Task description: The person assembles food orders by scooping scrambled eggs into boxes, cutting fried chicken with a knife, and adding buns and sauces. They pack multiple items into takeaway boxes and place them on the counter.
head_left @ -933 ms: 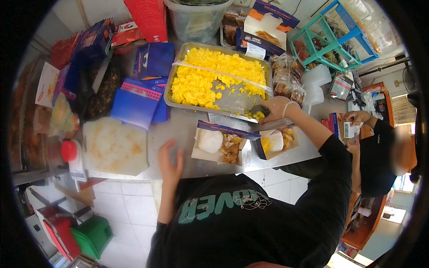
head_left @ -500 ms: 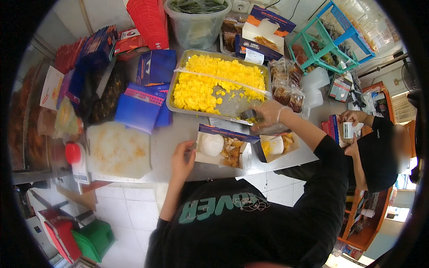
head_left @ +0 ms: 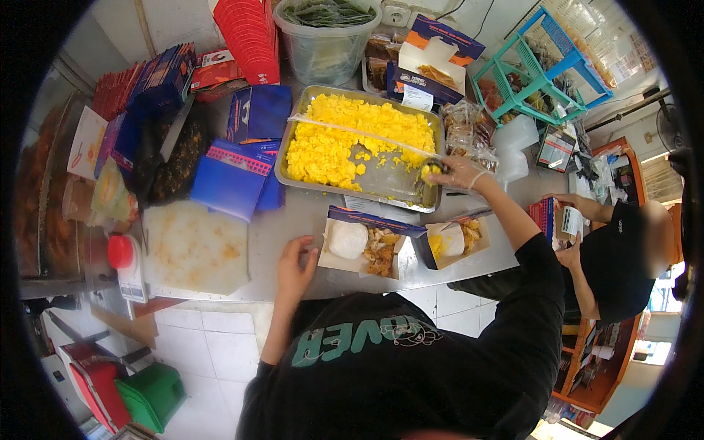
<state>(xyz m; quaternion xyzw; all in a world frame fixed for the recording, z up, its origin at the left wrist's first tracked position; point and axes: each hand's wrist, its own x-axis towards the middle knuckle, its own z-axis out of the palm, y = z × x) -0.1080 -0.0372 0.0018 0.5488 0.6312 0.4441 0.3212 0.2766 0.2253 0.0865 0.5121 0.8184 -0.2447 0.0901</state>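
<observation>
My right hand (head_left: 463,174), in a clear glove, is at the right rim of the metal tray (head_left: 284,173). Closed fingers hold a small dark scoop (head_left: 425,166), its exact shape partly hidden, with yellow egg on it. Scrambled egg (head_left: 323,147) fills the tray's left and far side; bare metal shows at near right. My left hand (head_left: 296,265) rests with fingers loosely stretched beside an open box (head_left: 339,265), holding nothing. That box contains a white rice mound (head_left: 347,240) and browned fried pieces (head_left: 381,251). A second box (head_left: 444,261) to its right has rice, egg and fried pieces.
A stained cutting board (head_left: 195,249) and blue folded cartons (head_left: 227,180) lie left. Behind the tray stand a clear tub (head_left: 326,44) and an open food box (head_left: 433,62). Bagged packets (head_left: 469,125) sit right. A co-worker (head_left: 623,249) handles a box at far right.
My right hand has moved right and away from me, from the tray's near edge to its right rim, lifting egg with the scoop. My left hand has drawn slightly off the box.
</observation>
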